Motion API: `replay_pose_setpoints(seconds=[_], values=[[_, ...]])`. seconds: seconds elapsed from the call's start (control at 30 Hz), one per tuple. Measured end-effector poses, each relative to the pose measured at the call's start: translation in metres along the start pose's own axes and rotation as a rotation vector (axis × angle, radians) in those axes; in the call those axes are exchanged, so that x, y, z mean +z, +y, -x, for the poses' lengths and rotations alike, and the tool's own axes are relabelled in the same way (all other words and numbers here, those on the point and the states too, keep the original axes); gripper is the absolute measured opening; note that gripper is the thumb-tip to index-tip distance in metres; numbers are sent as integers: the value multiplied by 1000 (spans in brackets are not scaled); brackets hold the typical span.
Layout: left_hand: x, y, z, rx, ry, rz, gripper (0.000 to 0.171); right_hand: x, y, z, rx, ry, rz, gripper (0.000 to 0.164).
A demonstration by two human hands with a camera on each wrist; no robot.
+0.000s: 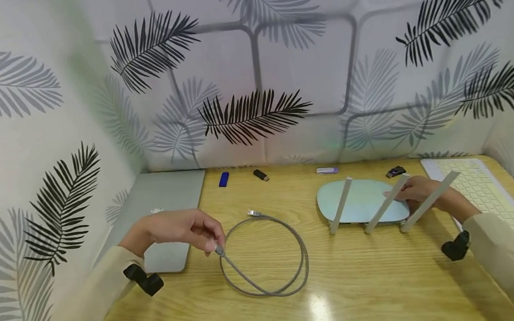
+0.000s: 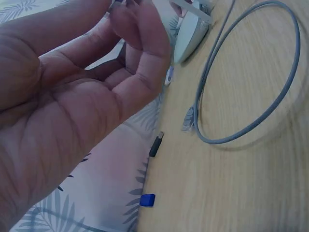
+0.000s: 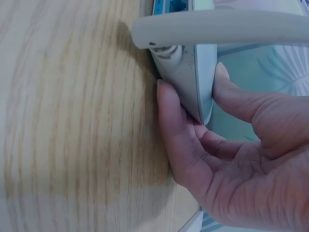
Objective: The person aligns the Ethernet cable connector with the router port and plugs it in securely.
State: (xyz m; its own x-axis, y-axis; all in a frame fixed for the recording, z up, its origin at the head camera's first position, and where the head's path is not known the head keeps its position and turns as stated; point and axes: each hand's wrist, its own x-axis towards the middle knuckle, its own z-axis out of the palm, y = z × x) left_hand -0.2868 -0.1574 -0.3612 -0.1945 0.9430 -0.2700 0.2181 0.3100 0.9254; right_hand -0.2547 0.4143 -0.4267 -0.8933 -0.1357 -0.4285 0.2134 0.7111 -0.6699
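Note:
My left hand (image 1: 182, 230) pinches one plug (image 1: 219, 250) of a grey Ethernet cable (image 1: 304, 251) between thumb and fingertips. The rest of the cable lies in a loose loop on the table, its other clear plug (image 1: 254, 213) at the top of the loop. At the right, a pale mint Wi-Fi router (image 1: 358, 200) with three upright white antennas (image 1: 342, 204) sits with its back side toward me. My right hand (image 1: 420, 191) grips the router's right end; in the right wrist view, thumb on top and fingers around the lower edge. A blue-edged port (image 3: 177, 6) shows behind an antenna.
A closed silver laptop (image 1: 169, 189) lies at the left, partly under my left arm. A white keyboard (image 1: 483, 190) is at the right. Along the back lie blue (image 1: 223, 179), black (image 1: 260, 174), white-purple (image 1: 326, 171) and dark (image 1: 395, 171) USB sticks, before a leaf-patterned curtain (image 1: 311, 140).

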Motion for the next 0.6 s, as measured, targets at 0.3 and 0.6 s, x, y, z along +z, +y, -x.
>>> replay_pose_setpoints(seconds=[0.3,0.6], values=[[3,-3,-8,47,28,238,23,4,-16,10,-22,-3,23,33],[18,-19,-15,108,423,363,17,3,-27,20,-12,5,50,35]])
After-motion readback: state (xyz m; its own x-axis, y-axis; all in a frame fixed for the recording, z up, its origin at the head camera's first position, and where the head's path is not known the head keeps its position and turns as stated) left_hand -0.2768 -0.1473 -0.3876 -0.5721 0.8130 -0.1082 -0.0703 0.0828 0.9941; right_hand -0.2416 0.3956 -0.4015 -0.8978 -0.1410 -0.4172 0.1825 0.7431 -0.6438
